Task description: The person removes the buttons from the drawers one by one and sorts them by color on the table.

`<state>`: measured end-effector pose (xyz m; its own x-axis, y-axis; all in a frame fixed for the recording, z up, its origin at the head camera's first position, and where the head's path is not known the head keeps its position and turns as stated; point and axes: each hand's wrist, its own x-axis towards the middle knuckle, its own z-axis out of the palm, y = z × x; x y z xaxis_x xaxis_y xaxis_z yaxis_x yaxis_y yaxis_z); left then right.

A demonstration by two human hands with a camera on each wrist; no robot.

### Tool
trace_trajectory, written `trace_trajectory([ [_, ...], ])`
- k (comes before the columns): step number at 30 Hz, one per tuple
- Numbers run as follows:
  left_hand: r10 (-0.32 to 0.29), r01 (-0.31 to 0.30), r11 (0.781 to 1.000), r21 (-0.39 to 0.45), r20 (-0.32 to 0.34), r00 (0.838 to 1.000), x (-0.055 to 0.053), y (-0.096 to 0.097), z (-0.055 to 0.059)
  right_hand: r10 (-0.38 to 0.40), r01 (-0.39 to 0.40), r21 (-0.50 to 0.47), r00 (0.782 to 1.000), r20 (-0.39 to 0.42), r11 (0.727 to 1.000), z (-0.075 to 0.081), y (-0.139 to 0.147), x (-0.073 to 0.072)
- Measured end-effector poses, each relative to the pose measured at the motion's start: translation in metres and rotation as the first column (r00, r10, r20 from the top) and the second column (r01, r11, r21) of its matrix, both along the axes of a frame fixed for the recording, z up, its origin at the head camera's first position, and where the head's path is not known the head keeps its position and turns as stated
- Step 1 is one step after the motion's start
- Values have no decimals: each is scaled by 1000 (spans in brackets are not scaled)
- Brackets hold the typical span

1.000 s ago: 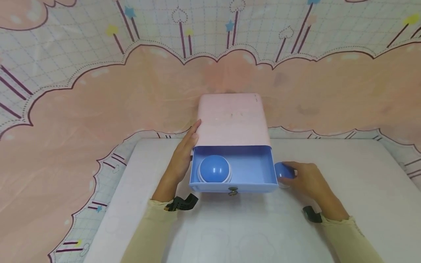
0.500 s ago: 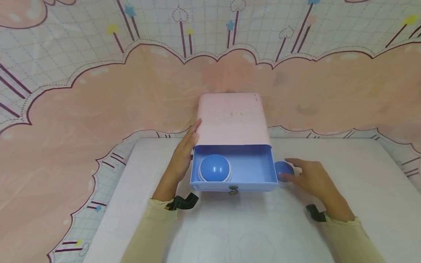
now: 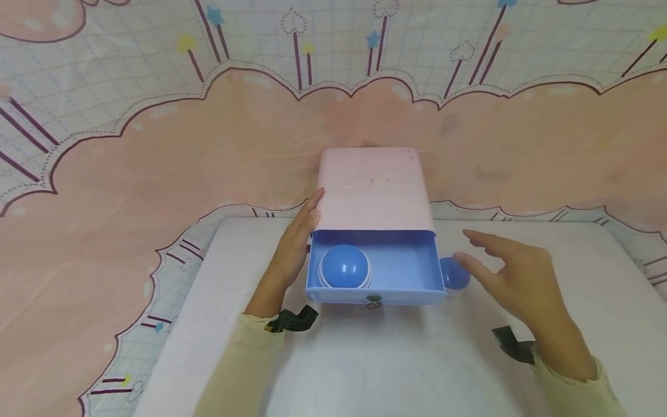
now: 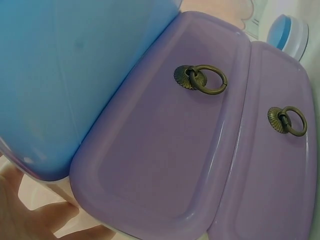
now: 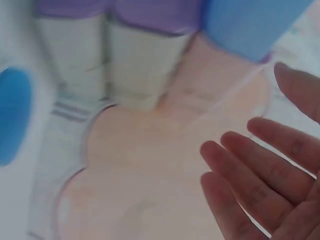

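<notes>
A small pink-topped drawer cabinet (image 3: 372, 188) stands at the back of the table with its blue top drawer (image 3: 403, 269) pulled out. In that drawer sits a round, blue-domed container with a white rim (image 3: 344, 266), on the left side. My left hand (image 3: 294, 243) rests flat along the cabinet's left side. A second blue-topped round container (image 3: 455, 273) stands on the table just right of the drawer. Beside it, my right hand (image 3: 521, 278) has its fingers spread and holds nothing; the right wrist view shows the straight fingers (image 5: 260, 175).
Below the pulled-out drawer, two purple drawer fronts (image 4: 165, 125) with brass ring pulls (image 4: 209, 80) show in the left wrist view. The white table (image 3: 365, 365) extends in front and to both sides. A patterned cloth (image 3: 260, 139) hangs behind.
My right hand has let go of the round container beside the drawer and drawn back to the right, fingers spreading. The left hand stays against the cabinet.
</notes>
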<state>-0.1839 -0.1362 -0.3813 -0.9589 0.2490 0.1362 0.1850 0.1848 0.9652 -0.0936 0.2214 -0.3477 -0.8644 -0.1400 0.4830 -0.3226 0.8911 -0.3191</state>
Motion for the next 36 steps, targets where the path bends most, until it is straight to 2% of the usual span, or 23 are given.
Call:
trace_trajectory([
  [3,4,-4,1000,-2,5,1000,-1,1,-1,20,-21,-10,997,-79,1000,13,-13,5],
  [6,10,-10,1000,-11,7,1000,-1,1,-2,67,-69,-16,990,-125,997,25,-28,7],
  [12,15,-15,1000,-28,5,1000,-1,3,-1,185,-187,-1,970,-160,982,39,-54,4],
  [17,17,-16,1000,-23,8,1000,-1,3,0,254,-257,-16,963,-91,966,48,-75,0],
  [26,29,-29,999,-40,7,1000,-1,1,-2,271,-269,-43,960,75,962,52,-113,-6],
  [30,20,-19,999,-26,17,1000,-1,1,-2,273,-269,-44,949,158,962,54,-129,-10],
  [36,3,-3,1000,17,28,1000,-1,0,-1,277,-278,-36,922,270,960,52,-149,-16],
])
